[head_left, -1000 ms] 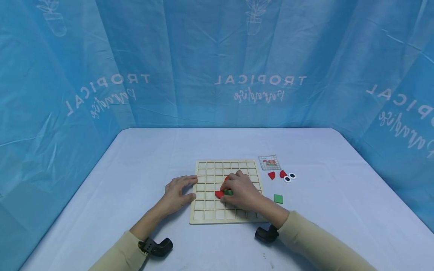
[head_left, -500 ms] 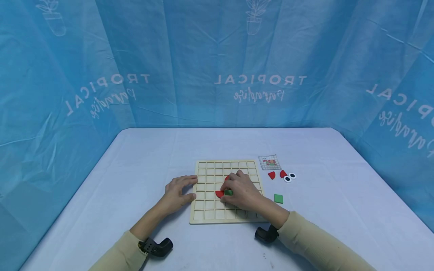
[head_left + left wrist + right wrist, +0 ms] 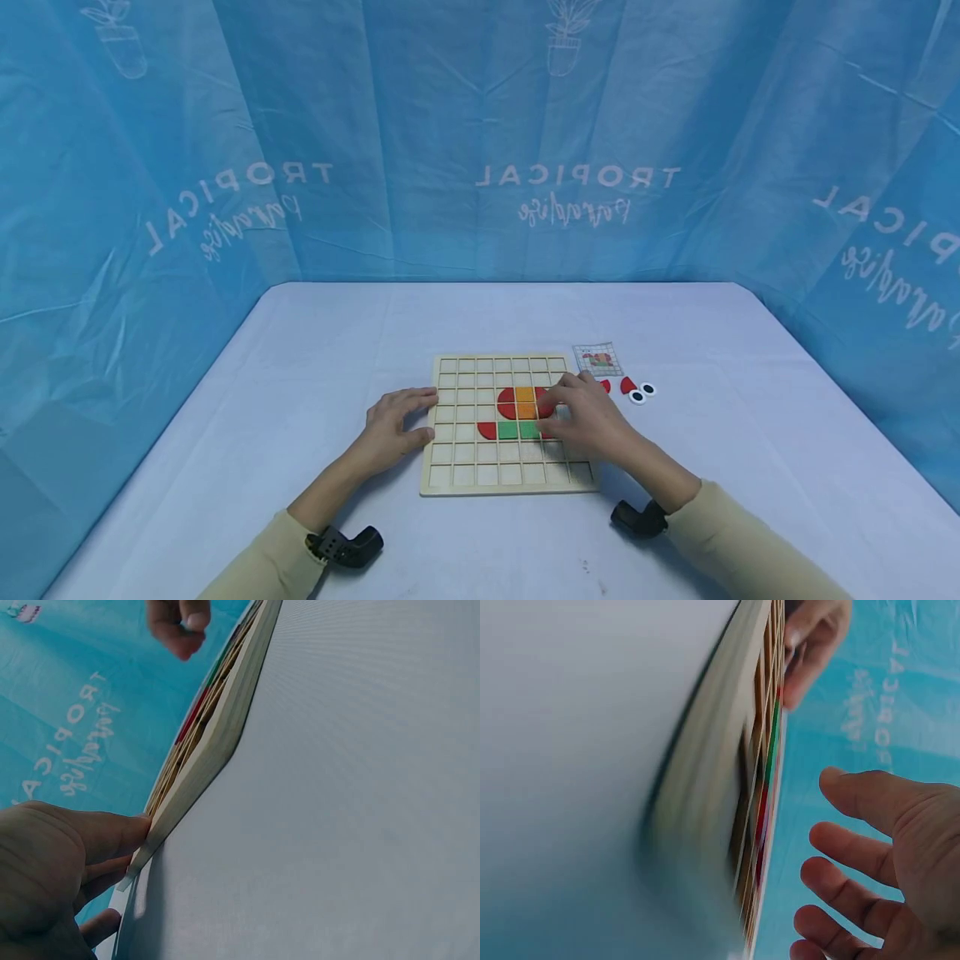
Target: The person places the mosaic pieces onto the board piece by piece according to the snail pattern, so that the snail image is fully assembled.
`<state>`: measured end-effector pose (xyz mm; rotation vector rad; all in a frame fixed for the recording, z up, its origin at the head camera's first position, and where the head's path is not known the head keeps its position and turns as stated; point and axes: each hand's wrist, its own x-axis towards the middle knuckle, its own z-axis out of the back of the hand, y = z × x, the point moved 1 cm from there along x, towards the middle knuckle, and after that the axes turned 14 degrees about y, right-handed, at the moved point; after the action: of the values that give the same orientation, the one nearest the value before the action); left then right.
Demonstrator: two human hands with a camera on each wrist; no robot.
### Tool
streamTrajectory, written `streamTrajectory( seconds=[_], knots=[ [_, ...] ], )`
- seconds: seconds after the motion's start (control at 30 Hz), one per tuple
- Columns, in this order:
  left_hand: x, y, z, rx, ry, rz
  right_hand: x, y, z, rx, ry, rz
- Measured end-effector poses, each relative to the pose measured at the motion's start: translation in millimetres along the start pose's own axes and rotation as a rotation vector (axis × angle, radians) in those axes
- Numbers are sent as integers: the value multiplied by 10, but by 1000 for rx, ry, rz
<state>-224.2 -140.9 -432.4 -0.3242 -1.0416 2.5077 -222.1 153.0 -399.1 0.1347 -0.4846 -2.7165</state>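
Note:
A wooden grid board (image 3: 459, 475) lies on the table. My left hand (image 3: 390, 429) touches its left edge with thumb and fingertips; the left wrist view shows the thumb (image 3: 112, 834) against that edge. My right hand (image 3: 588, 417) hovers over the board's right side, fingers spread apart and nothing held in the right wrist view. In the grid lie red rounded pieces (image 3: 507, 403), orange pieces (image 3: 526, 403), a red quarter-circle piece (image 3: 487, 430) and two green square tiles (image 3: 507, 430). More red shows partly behind my right fingers.
A small picture card (image 3: 597, 360) lies beyond the board's right corner. Near it are a loose red quarter-circle piece (image 3: 627, 385), another red piece (image 3: 605, 386) partly covered by my hand, and two black-and-white eye discs (image 3: 637, 397). A blue curtain (image 3: 480, 225) surrounds the table.
My right hand has let go of a green tile in the grid and moved right, uncovering the coloured pieces. The loose green tile right of the board is now hidden behind it. My left hand stays put.

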Motion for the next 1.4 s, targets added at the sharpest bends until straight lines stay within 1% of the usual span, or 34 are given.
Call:
streamTrajectory(
  seconds=[0.17, 0.27, 0.4, 0.5, 0.6, 0.77, 0.97, 1.1, 1.27, 1.4],
  knots=[
    [-11, -13, 3, -3, -1, 8, -208, -333, 83, 7, 1, -71],
    [-16, -12, 5, -10, 0, 10, -315, -496, 113, 3, 17, -116],
    [-19, -4, 6, -7, 3, 5, -434, -645, 123, -10, 42, -157],
    [-13, 9, 2, -5, 6, 2, -503, -705, 123, -17, 52, -167],
    [-9, 12, -5, -7, 11, 0, -554, -743, 121, -15, 58, -170],
    [-11, -6, -7, -18, 19, 17, -602, -798, 101, -10, 54, -175],
    [1, -38, 11, -10, 22, 49, -620, -826, 96, 1, 40, -156],
    [7, -47, 19, -3, 22, 51, -626, -832, 107, 0, 33, -142],
    [2, -46, 26, -2, 21, 46, -592, -802, 128, -1, 17, -133],
    [-1, -31, 17, 1, 13, 38, -504, -705, 150, 16, 3, -92]
  ],
)
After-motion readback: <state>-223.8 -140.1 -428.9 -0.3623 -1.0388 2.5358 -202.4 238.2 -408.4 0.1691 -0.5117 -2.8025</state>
